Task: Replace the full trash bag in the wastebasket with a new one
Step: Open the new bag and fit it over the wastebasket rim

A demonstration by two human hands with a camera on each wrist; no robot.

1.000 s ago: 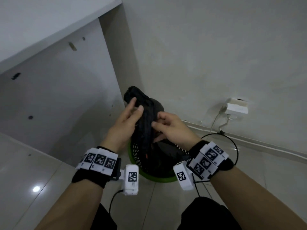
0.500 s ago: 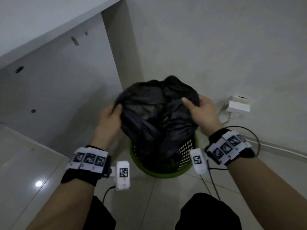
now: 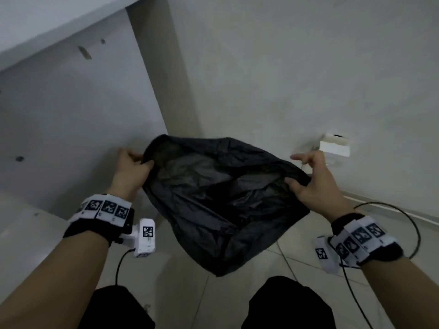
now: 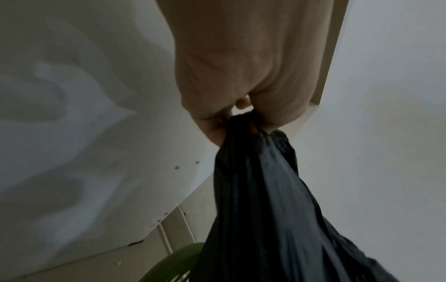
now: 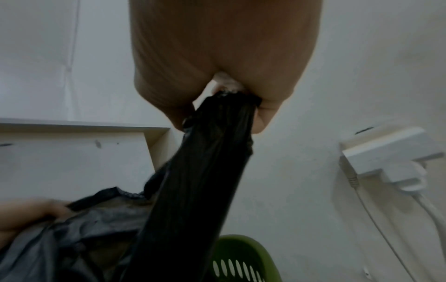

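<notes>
A thin black trash bag (image 3: 221, 198) hangs spread wide in the air between my hands, its mouth pulled open and facing me. My left hand (image 3: 133, 168) pinches the left edge of the bag's rim (image 4: 243, 122). My right hand (image 3: 308, 176) pinches the right edge (image 5: 229, 103), index finger sticking out. In the head view the bag hides the green perforated wastebasket below it; part of the wastebasket's rim (image 5: 243, 253) shows in the right wrist view and the rim (image 4: 176, 263) shows again in the left wrist view.
A white cabinet side panel (image 3: 71, 119) stands close on the left. The wall (image 3: 297, 67) is just behind, with a white power adapter (image 3: 335, 148) plugged in on the right. A black cable (image 3: 403, 224) loops over the tiled floor by my right wrist.
My hands have moved apart and lifted, stretching the bag from a crumpled bundle over the basket into a wide open mouth. The basket, visible before, is now covered in the head view.
</notes>
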